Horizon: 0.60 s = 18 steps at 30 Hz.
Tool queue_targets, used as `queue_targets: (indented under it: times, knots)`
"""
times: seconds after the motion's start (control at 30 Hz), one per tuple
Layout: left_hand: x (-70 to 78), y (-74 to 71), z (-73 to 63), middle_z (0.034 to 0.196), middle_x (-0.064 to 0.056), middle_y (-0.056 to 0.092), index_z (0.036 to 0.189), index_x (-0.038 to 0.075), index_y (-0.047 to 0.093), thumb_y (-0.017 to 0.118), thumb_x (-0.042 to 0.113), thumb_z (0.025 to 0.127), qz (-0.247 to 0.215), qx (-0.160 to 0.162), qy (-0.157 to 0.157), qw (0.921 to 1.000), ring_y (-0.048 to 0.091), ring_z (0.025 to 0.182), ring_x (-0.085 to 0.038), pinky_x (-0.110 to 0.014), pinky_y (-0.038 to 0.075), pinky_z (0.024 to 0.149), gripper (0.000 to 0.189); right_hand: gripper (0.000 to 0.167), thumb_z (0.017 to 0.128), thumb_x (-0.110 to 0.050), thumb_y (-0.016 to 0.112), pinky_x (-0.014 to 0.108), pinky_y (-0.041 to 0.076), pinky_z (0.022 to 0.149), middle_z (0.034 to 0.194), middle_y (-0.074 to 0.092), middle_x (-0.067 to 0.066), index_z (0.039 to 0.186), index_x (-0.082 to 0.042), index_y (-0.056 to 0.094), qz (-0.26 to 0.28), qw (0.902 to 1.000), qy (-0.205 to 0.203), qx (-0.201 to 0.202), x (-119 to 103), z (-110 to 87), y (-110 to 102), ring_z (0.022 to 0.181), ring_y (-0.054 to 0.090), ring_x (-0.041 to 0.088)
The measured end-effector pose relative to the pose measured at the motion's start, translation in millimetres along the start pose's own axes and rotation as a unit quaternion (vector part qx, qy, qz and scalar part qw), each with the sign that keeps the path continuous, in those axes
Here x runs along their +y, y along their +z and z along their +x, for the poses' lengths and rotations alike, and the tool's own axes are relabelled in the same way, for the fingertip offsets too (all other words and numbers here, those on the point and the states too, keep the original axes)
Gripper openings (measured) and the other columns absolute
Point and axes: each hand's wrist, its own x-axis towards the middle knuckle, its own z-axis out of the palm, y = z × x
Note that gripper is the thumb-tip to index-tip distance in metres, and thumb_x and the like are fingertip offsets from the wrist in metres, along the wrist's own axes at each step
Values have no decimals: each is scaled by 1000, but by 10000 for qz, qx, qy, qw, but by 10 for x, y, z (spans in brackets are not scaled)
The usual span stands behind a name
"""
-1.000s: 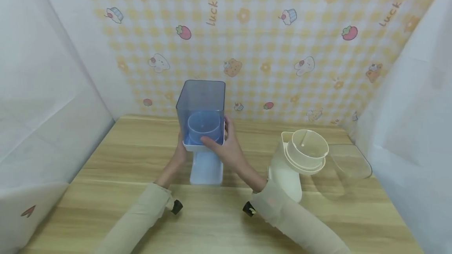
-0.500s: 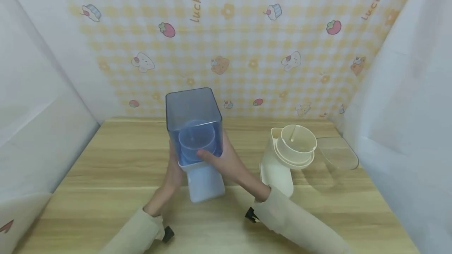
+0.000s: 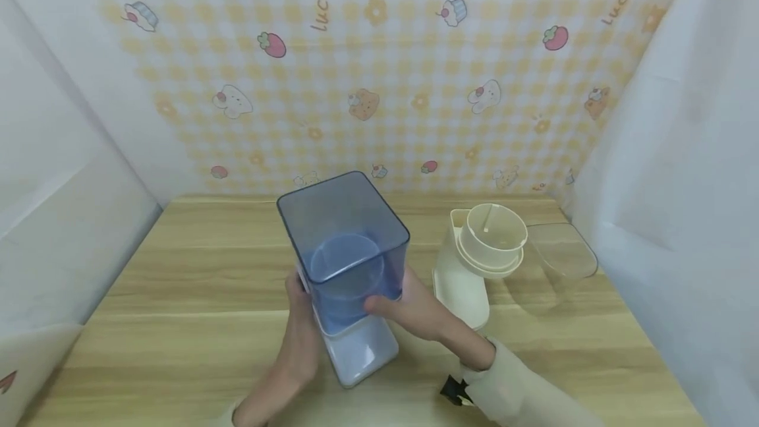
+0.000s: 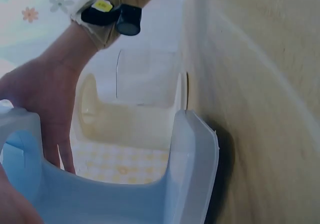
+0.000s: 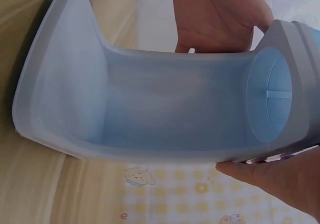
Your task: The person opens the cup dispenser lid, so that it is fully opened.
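Observation:
Both hands hold a blue dispenser in the middle of the head view. It has a pale blue stand [image 3: 363, 351] below and a smoky translucent box [image 3: 344, 216], open at the top, above. A round part shows through the box. My right hand [image 3: 418, 308] grips the right side, its thumb on the front of the box. My left hand [image 3: 299, 328] clasps the left side, its fingers mostly hidden behind. In the right wrist view the curved stand [image 5: 175, 104] shows a round opening under its top. The dispenser leans, its foot [image 4: 192, 159] close to the tabletop.
To the right stands a cream dispenser stand [image 3: 465, 288] with a round cup [image 3: 497, 236] on top. A clear box [image 3: 563, 249] lies beside it. The wooden table [image 3: 207, 282] meets a patterned cloth [image 3: 403, 71] behind and white sheets [image 3: 664, 150] at the sides.
Both hands have brought the blue dispenser nearer and turned and tilted it, so more of the box's inside shows. The cream stand and clear box have stayed put; the head view has shifted slightly.

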Motion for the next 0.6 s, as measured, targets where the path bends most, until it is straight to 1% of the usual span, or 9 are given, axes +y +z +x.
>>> queue_targets:
  times: [0.13, 0.2, 0.23, 0.3, 0.37, 0.43, 0.5, 0.53, 0.6]
  knots:
    - [36, 33, -108, 157, -16, 26, 159, 24, 4, 6, 38, 109, 37, -66, -298, 9995, 24, 147, -33, -16, 19, 116, 52, 97, 86, -72, 57, 35, 41, 111, 144, 46, 17, 154, -11, 23, -14, 9998, -151, -124, 5, -88, -50, 131, 50, 25]
    - [70, 40, -156, 160, -16, 22, 160, 26, 1, 10, 39, 109, 163, -108, -495, 9986, 19, 150, -34, -20, 15, 119, 53, 97, 88, -70, 56, 33, 40, 111, 145, 45, 20, 155, -9, 22, 1, 9996, -220, -193, 7, -126, -84, 131, 50, 23]
    - [94, 41, -182, 162, -16, 21, 160, 27, 0, 11, 37, 109, 208, -145, -641, 9976, 18, 151, -33, -26, 14, 121, 53, 97, 89, -70, 56, 32, 40, 111, 145, 45, 21, 155, -8, 22, 15, 9994, -246, -253, 13, -143, -105, 131, 50, 21]
    - [137, 41, -237, 159, -19, 26, 160, 26, -3, 16, 32, 110, 255, -273, -813, 9960, 23, 149, -32, -40, 16, 122, 54, 97, 90, -68, 56, 32, 40, 111, 147, 43, 23, 156, -7, 20, 91, 9987, -293, -414, 37, -173, -159, 132, 49, 18]
    - [194, 42, -301, 153, -16, 35, 159, 28, 0, 21, 25, 110, 523, -358, -1037, 9926, 32, 145, -30, -50, 21, 120, 54, 99, 91, -67, 55, 32, 39, 112, 150, 40, 26, 157, -5, 16, 135, 9973, -319, -642, 61, -205, -223, 135, 46, 17]
    - [256, 57, -371, 145, -10, 41, 158, 31, 3, 27, 20, 110, 707, -439, -1295, 9881, 38, 140, -26, -49, 27, 116, 56, 101, 91, -68, 54, 32, 40, 111, 150, 38, 29, 157, -1, 15, 130, 9957, -331, -850, 81, -249, -297, 136, 46, 15]
    - [316, 84, -444, 139, -5, 45, 159, 32, 6, 35, 17, 108, 964, -456, -1411, 9842, 43, 136, -24, -44, 32, 113, 60, 101, 92, -69, 52, 32, 44, 105, 145, 44, 30, 155, 3, 19, 30, 9939, -365, -1038, 93, -292, -373, 128, 50, 11]
    - [348, 99, -481, 141, -2, 44, 159, 32, 7, 39, 16, 107, 1100, -469, -1461, 9820, 42, 137, -25, -45, 34, 113, 63, 100, 92, -69, 51, 31, 45, 102, 142, 48, 27, 153, 5, 24, -30, 9929, -394, -1123, 106, -311, -412, 124, 51, 10]
    - [404, 125, -563, 148, -7, 43, 160, 32, 5, 45, 14, 105, 1187, -508, -1444, 9811, 40, 140, -31, -50, 33, 113, 70, 92, 91, -70, 52, 31, 46, 98, 138, 55, 13, 151, -3, 34, 44, 9907, -401, -1298, 118, -330, -476, 120, 52, 7]
